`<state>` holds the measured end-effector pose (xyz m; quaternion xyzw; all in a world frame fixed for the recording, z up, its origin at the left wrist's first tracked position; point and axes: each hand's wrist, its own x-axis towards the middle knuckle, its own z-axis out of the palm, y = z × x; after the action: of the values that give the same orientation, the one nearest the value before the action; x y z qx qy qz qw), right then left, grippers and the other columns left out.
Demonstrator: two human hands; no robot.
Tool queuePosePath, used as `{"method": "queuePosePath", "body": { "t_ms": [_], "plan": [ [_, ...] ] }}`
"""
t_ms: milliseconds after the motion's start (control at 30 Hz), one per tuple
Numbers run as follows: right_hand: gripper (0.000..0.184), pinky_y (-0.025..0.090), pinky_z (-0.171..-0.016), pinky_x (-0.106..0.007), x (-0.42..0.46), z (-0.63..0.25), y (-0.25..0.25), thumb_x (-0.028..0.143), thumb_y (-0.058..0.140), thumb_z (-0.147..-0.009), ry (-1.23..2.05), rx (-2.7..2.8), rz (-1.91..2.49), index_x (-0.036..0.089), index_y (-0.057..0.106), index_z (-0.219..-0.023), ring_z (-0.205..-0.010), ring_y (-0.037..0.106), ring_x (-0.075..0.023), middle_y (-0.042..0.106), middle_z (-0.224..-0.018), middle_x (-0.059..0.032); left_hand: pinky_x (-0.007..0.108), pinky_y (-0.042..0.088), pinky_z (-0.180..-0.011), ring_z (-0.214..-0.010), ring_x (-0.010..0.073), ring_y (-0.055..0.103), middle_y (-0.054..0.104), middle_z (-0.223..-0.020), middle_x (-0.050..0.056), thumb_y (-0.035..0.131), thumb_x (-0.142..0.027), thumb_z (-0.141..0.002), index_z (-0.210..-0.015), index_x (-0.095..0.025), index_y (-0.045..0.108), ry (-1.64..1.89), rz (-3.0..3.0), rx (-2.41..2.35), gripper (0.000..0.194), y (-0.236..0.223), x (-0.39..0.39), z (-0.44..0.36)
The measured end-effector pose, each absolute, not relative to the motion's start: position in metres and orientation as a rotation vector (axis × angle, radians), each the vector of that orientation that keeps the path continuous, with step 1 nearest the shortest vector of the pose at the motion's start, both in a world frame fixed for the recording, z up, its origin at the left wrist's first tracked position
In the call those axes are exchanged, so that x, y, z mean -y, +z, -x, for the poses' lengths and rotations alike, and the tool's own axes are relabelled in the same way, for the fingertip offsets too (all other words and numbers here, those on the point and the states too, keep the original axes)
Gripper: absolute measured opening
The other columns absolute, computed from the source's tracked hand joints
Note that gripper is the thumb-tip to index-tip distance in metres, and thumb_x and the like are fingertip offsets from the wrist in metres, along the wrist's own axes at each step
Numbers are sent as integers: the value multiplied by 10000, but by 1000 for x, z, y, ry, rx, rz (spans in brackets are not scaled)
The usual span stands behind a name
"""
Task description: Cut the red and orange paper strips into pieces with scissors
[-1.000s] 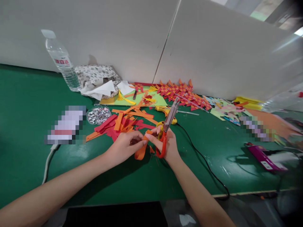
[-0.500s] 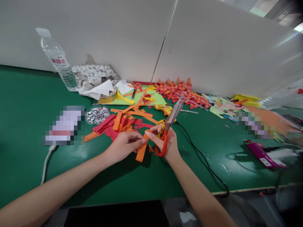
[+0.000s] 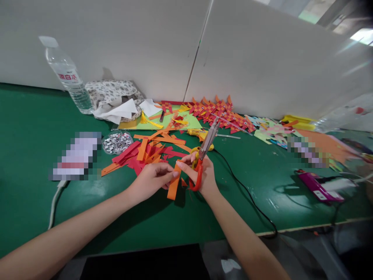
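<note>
Between my two hands is an orange paper strip [image 3: 173, 188], its lower end hanging above the green table. My left hand [image 3: 153, 179] pinches the strip from the left with thumb and fingers. From the right, the thumb and fingertips of my right hand [image 3: 208, 175] pinch its upper end. Hooked in that same right hand are scissors [image 3: 208, 140] with red-orange and yellow handles, blades pointing up and away from me. A small orange paper scrap [image 3: 183, 182] shows just right of the strip. Beyond my hands lies a loose pile of red and orange paper strips [image 3: 142, 149].
A round clear box of googly eyes [image 3: 117, 142] stands left of the pile. Woven paper fish [image 3: 215, 109] are heaped by the wall, behind a yellow glue gun [image 3: 198, 133] with a black cord. At left are a water bottle [image 3: 68, 77] and a phone [image 3: 77, 155]; a purple power strip [image 3: 317, 186] is at right.
The orange strip, curled into a loop a second ago, now hangs flat and straight between my fingers. Both hands keep their grip, and the view has shifted slightly.
</note>
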<state>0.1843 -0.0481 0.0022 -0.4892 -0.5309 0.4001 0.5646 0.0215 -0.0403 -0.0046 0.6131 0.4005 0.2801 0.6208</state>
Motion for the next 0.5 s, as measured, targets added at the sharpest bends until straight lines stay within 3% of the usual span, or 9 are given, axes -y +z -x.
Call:
{"method": "queuePosePath", "body": {
  "t_ms": [500],
  "plan": [
    [370,498,-607,-324,49,-184,5,264,758,-586,971,1209,1145,242,403,-687,-589,601,-147,626,-678,47,205,466,-534,-544,93,551,576,-633,-14,596,-450,-775,-757,-146,606,649,-1409,-931,305,-4,41,-22]
  ]
}}
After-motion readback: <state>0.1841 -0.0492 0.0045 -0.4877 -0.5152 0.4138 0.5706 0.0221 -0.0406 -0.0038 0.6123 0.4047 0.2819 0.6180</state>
